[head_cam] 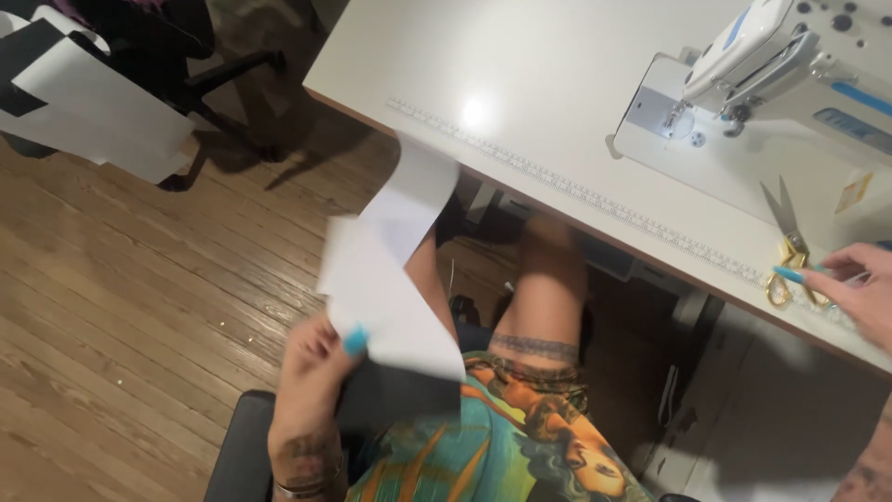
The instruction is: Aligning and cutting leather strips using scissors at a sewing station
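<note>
White table (pixel 520 65) bears sewing machine (pixel 771 74), scissors (pixel 790 246).

My left hand (pixel 311 367), low over my lap, has thumb and fingers pinched shut (wrist tattooed and bangled); my right hand (pixel 859 284) reaches forward, fingers loosely curled.

We see a white sewing machine (pixel 771 74) on the white counter (pixel 520 65), with a measuring strip (pixel 576 191) along its edge. Beyond the wooden floor (pixel 121 279), white sheets (pixel 102 112) lie over a dark chair (pixel 195 65).

White paper sheets (pixel 390 279) held low over the lap; gold-handled scissors (pixel 790 251) flat on the table.
</note>
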